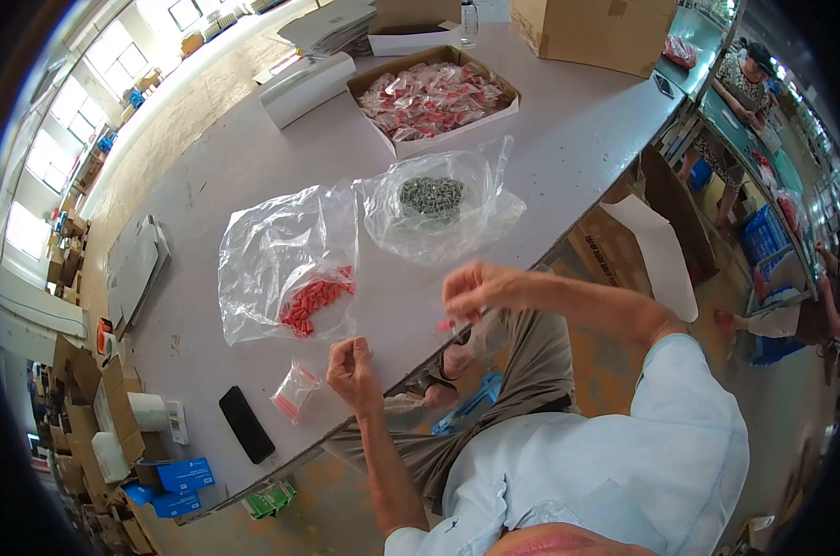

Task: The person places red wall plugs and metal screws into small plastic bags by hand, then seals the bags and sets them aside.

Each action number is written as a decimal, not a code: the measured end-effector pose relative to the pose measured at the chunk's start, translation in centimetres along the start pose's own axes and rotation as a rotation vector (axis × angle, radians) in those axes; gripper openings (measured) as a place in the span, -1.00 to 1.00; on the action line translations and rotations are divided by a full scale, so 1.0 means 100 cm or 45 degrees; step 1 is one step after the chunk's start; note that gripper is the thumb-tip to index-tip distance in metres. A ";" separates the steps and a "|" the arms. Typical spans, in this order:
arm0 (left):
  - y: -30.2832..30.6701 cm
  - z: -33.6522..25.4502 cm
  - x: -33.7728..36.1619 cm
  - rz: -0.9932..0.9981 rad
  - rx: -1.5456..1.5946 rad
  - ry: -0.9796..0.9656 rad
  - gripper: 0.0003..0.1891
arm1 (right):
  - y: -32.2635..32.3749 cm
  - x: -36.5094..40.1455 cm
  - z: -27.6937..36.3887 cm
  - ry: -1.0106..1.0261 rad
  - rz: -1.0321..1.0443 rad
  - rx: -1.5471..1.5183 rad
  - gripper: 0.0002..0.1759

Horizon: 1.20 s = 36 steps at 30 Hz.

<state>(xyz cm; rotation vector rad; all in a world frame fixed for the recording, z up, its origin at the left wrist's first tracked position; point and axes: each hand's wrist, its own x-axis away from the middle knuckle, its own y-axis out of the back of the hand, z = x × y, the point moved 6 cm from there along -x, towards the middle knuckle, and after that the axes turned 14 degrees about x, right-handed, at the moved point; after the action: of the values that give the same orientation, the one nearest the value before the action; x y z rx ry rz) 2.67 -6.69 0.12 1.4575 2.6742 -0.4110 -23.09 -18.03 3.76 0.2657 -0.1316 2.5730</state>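
At the near edge of the clear bag (253, 250) heaped with red pieces (313, 301), my left hand (353, 371) rests curled, fingertips pressed together, anything inside hidden. A small packet (296, 392) lies on that bag's near side. Off its right side, my right hand (466, 292) bends its fingers above a red part (445, 325); whether they pinch it, I cannot tell. A light, steady fingertip hold likely suits such small parts. Beyond the bag's right edge sit metal pieces (431, 199); farther, a packet-filled carton (457, 132).
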 end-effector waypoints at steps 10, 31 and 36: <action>-0.004 -0.009 0.005 0.028 -0.177 -0.152 -0.85 | 0.154 -0.051 0.077 0.073 -0.751 0.140 -0.79; 0.122 -0.095 0.038 -0.099 -0.947 -0.813 -0.82 | -0.146 -0.143 0.035 0.506 -0.114 0.981 -0.83; 0.147 -0.077 0.013 -0.259 -1.028 -0.657 -0.84 | -0.181 -0.197 0.031 0.475 -0.172 1.149 -0.80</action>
<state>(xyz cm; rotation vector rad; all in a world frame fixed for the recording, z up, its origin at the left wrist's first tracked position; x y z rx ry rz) 14.68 4.00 4.38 0.7204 2.1516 0.2476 3.37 -13.21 3.28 0.0996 1.1501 2.3290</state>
